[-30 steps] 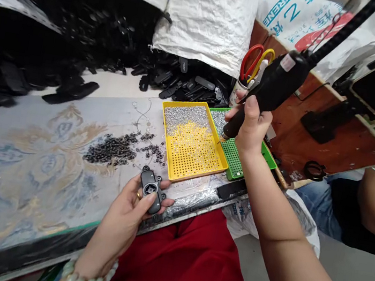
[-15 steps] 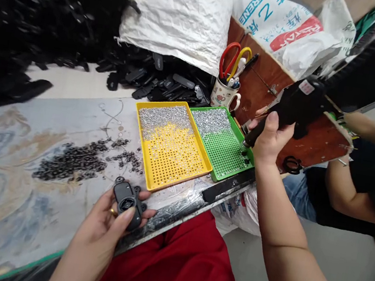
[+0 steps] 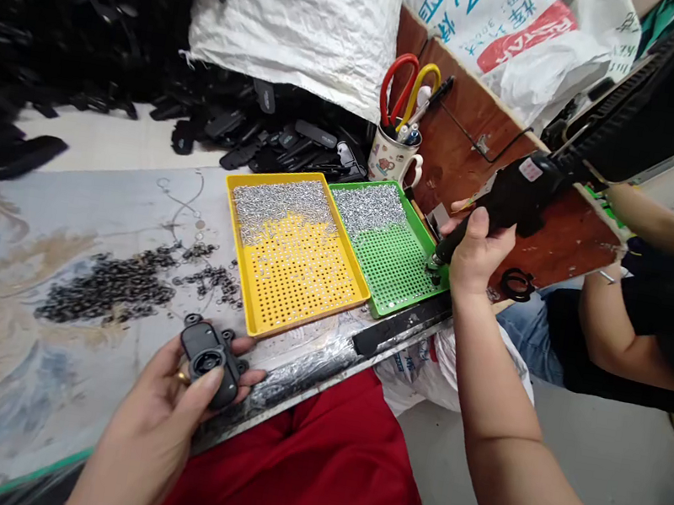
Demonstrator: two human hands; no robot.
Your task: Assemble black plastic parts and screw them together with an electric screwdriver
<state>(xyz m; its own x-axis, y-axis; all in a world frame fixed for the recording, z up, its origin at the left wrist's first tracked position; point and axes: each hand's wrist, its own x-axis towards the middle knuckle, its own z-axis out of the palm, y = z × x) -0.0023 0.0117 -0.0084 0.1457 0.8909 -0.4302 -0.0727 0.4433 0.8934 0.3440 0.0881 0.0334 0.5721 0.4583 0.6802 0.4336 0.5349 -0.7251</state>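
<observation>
My left hand (image 3: 180, 394) holds a small black plastic housing (image 3: 209, 365) with a round recess, the thumb pressed on its face. Small black ring-shaped pieces stick out at its edges. In my right hand (image 3: 478, 254) is a black electric screwdriver (image 3: 523, 188), its tip pointing down at the near right corner of the green tray (image 3: 409, 302). Whether a screw sits on the tip I cannot tell. Silvery screws (image 3: 370, 206) lie heaped at the tray's far end. Beside it the yellow tray (image 3: 300, 323) holds more screws, many standing in its holes.
Small black rings (image 3: 114, 285) are heaped on the table left of the trays. Behind stand a mug (image 3: 390, 158) with scissors and pens, black plastic parts (image 3: 284, 137) and a white sack (image 3: 298, 16). A brown board (image 3: 458, 135) separates a co-worker's arm (image 3: 612, 313) at right.
The screwdriver's tip has come down closer to the green tray's near right corner. My left hand keeps its hold on the housing. The whole view has shifted slightly.
</observation>
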